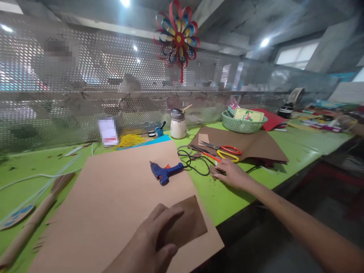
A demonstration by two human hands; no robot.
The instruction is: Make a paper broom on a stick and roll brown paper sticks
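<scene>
My left hand holds a brown rectangle of paper or card between thumb and fingers, over a large tan sheet. Beyond it a blue glue gun lies on the sheet, with its black cord looping to the right. My right hand reaches down to the green table, its fingertips closed by a small brown piece; what exactly they grip is hard to make out. Just past those fingers lie red-and-yellow-handled scissors and an orange-handled tool.
Behind are brown sheets, a green basket, a white jar and yellow strands. A rolled paper tube lies at the left. Perforated metal panel rises behind the table; a paper flower hangs above.
</scene>
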